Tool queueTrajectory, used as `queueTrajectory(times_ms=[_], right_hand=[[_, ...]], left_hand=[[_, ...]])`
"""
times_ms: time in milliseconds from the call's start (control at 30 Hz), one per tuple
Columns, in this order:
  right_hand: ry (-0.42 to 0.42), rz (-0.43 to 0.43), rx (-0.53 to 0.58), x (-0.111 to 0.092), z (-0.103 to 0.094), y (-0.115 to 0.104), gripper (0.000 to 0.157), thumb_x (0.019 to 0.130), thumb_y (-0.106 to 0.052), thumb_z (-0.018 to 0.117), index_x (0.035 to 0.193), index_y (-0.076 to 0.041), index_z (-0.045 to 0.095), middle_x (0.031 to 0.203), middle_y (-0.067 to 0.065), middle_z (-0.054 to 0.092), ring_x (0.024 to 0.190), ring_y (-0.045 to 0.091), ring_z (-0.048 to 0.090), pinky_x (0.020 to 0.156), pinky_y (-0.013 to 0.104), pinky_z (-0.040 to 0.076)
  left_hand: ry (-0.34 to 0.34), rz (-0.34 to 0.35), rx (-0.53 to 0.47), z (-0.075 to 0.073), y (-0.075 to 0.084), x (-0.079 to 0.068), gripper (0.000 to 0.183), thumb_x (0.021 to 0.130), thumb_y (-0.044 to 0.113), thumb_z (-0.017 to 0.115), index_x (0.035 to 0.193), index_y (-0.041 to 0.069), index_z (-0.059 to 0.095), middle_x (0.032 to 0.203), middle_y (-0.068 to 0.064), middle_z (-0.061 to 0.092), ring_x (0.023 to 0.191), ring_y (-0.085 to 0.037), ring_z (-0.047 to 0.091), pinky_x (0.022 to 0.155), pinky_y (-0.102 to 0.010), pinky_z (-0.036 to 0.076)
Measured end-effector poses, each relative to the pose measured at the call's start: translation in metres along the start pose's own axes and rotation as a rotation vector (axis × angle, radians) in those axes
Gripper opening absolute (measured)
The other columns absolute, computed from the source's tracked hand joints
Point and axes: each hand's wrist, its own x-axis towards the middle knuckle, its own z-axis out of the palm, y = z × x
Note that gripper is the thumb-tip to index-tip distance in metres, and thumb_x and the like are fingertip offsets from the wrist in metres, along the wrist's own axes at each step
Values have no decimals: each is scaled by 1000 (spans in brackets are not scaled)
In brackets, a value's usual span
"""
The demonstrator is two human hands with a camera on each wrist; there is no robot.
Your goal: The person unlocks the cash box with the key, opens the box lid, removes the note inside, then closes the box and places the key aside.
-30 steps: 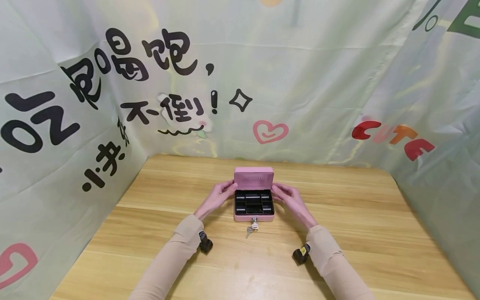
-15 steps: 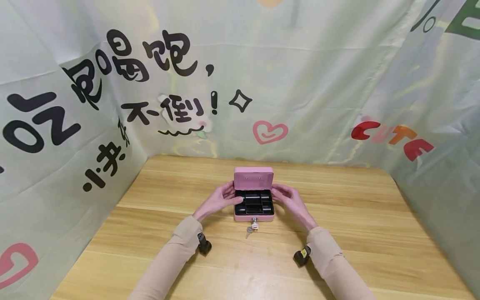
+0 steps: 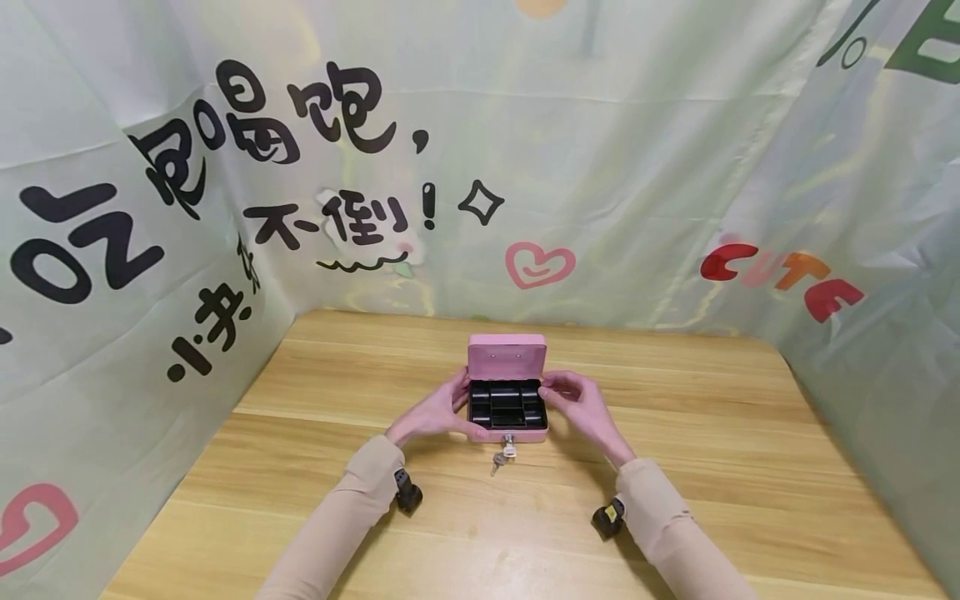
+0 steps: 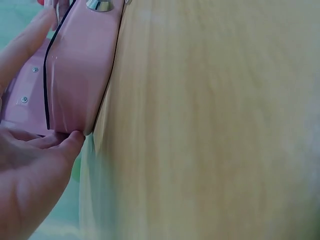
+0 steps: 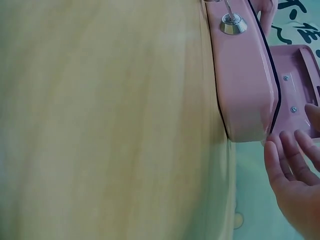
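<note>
"On the worktop [image 3: 712, 417], right between your two hands, sat the pink cash box [image 3: 528, 436], its lid [image 3: 517, 368] standing up at the back and its black tray [image 3: 507, 417] exposed. How was your grip?"

"Wide on the left. Your left hand [image 3: 438, 408] spanned that side of the box, thumb out to the front corner, fingers against the side wall. Your right hand [image 3: 583, 402] was looser — fingers softly bent by the back right corner, thumb just over the right rim. How hard either pressed, the views couldn't tell you."

"And what made for doing it well?"

"Your step looked like steadying the box from both sides, so light, matched pressure was the sensible choice. More push from one side would likely have slid or turned it on the wood. Your fingers near the hinge side needed care too — had the lid dropped, it could have nipped them, and your right thumb with them."

"Anything at the front?"

"A key [image 3: 510, 451] stood in the lock [image 5: 233, 23], with a second key [image 3: 498, 461] beside it, hanging or lying; you couldn't tell which. Your left thumb was near both, so it was best kept high, well off the metal."
</note>
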Motion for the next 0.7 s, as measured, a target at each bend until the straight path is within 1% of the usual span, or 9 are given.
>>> queueTrajectory(times_ms=[67, 100, 167, 267, 333, 500, 567, 700], right_hand=[[0, -22, 2, 0, 1, -1, 38, 92, -11, 70, 126, 5, 63, 118, 24, 69, 105, 19, 66, 93, 13, 53], [-1, -35, 7, 0, 2, -2, 38, 92, -10, 70, 126, 6, 63, 118, 24, 70, 103, 17, 66, 92, 11, 52], [-7, -66, 3, -1, 2, -3, 38, 90, -8, 71, 124, 7, 64, 116, 25, 70, 101, 14, 66, 92, 10, 52], [-30, -112, 10, -1, 4, -4, 38, 89, -5, 72, 124, 8, 63, 115, 27, 69, 99, 13, 66, 92, 12, 53], [-53, -143, 13, -1, 6, -5, 39, 88, -3, 72, 124, 10, 62, 116, 28, 68, 100, 15, 66, 94, 14, 54], [-104, -196, 8, 0, 11, -7, 40, 87, -1, 72, 124, 11, 61, 119, 30, 67, 103, 25, 68, 96, 22, 57], [-119, -212, 6, 1, 14, -7, 39, 87, 0, 72, 123, 12, 62, 119, 30, 67, 103, 27, 68, 96, 24, 58], [-150, -229, 0, 3, 18, -7, 38, 87, 1, 72, 122, 12, 62, 118, 30, 67, 102, 29, 68, 94, 23, 58]], left_hand=[[-22, 30, -7, 0, -1, 0, 126, 72, 1, 86, 162, 4, -2, 169, -18, 16, 157, -35, 18, 130, -45, 17], [-32, 38, -11, 0, -1, 1, 126, 71, -1, 86, 162, 5, -2, 169, -17, 16, 157, -34, 17, 131, -44, 16], [-50, 52, -17, 0, -2, 1, 126, 71, -3, 85, 162, 6, -2, 169, -16, 15, 157, -35, 16, 131, -45, 14], [-74, 60, -24, 0, -2, 1, 128, 70, -6, 84, 162, 7, -4, 170, -16, 12, 157, -35, 14, 131, -46, 12], [-85, 66, -22, 0, -2, 1, 129, 70, -8, 83, 161, 6, -7, 170, -18, 9, 157, -36, 12, 131, -47, 10], [-82, 38, 2, 1, -1, 0, 131, 69, -10, 81, 158, -1, -15, 169, -22, 0, 157, -38, 9, 131, -47, 10], [-84, 39, 4, 1, -1, 0, 131, 69, -11, 80, 158, -1, -15, 169, -23, 1, 157, -37, 10, 131, -46, 10], [-103, 104, -13, 1, -3, 1, 127, 69, -14, 78, 160, 1, -9, 168, -25, 11, 156, -39, 14, 131, -47, 11]])
